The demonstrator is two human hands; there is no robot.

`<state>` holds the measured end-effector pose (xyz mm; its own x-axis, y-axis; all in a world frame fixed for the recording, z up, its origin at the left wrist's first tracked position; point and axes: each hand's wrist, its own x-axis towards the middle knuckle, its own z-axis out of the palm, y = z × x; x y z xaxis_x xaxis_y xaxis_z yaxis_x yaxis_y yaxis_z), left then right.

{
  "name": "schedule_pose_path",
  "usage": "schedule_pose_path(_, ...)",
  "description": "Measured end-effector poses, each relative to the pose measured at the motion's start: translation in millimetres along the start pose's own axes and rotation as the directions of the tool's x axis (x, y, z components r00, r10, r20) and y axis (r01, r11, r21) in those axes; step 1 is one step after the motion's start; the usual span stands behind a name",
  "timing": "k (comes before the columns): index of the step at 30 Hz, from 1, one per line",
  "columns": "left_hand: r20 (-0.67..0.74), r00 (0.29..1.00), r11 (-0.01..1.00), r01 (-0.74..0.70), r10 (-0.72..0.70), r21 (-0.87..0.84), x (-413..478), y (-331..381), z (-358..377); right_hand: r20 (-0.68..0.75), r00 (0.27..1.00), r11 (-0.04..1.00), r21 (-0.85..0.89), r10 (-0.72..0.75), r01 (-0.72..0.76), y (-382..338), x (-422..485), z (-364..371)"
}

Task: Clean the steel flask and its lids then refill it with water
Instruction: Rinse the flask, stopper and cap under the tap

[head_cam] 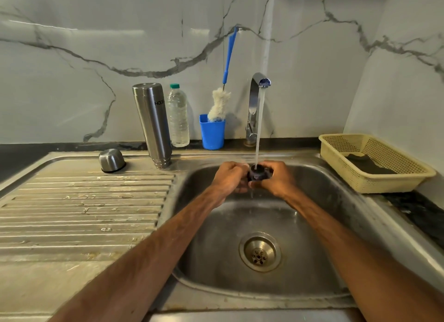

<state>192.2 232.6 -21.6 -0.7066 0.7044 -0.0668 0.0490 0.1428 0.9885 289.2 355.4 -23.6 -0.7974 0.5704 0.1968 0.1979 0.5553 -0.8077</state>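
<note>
Sink (pixel 312 237): both hands (pixel 230 176) (pixel 278 177) grip dark inner lid (pixel 258 174) under tap stream.

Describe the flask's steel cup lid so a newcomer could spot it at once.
Start at the ribbed drainboard left of the sink basin. Near its far edge, just left of the tall steel flask standing inverted, sits the steel cup lid, mouth down. It is the only short, domed steel piece; the flask is tall and the plastic bottle is clear.

Steel drainboard (pixel 84 213): inverted flask (pixel 152 122), steel cup lid (pixel 112 160). Dark counter (pixel 72 146): water bottle (pixel 178 120), blue cup (pixel 212 134), yellow basket (pixel 384 184).
</note>
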Motion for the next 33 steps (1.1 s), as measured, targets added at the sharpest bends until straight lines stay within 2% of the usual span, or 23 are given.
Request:
schedule_pose_path(4, -0.018, 0.986, 0.955, -0.157, 0.167, 0.251, 5, -3, 1, 0.025, 1.000, 1.000, -0.031, 0.007, -0.006, 2, 0, 1)
schedule_pose_path(8, 0.028, 0.958, 0.882, -0.274, 0.285, 0.383, 4, -5, 4, 0.034, 0.999, 0.997, -0.078, 0.022, -0.019, 2, 2, 4)
schedule_pose_path(13, 0.018, 0.955, 0.859, -0.275, 0.297, 0.432, 4, -8, 0, -0.020, 0.999, 0.998, -0.048, 0.038, -0.039, 0, 4, 2)
schedule_pose_path(19, -0.108, 0.936, 0.863, -0.260, 0.336, 0.433, 4, -7, 2, -0.061, 0.998, 1.000, -0.008, -0.005, 0.004, -3, 3, 2)
schedule_pose_path(22, -0.164, 0.941, 0.899, -0.216, 0.296, 0.381, 5, -9, 4, -0.076, 0.997, 0.999, 0.027, -0.021, 0.023, -3, 2, 2)
schedule_pose_path(25, -0.203, 0.965, 0.964, -0.114, 0.164, 0.239, 6, -12, 3, -0.125, 0.991, 0.998, 0.051, -0.038, 0.045, -4, 2, 1)
schedule_pose_path(29, -0.108, 0.990, 0.994, 0.083, -0.091, -0.077, 4, -13, 2, -0.170, 0.984, 0.988, 0.127, -0.061, 0.084, -5, 3, 1)
schedule_pose_path(33, -0.049, 0.986, 0.972, 0.146, -0.157, -0.183, 0, -10, 5, -0.152, 0.986, 0.984, 0.154, -0.062, 0.085, -1, 3, -1)
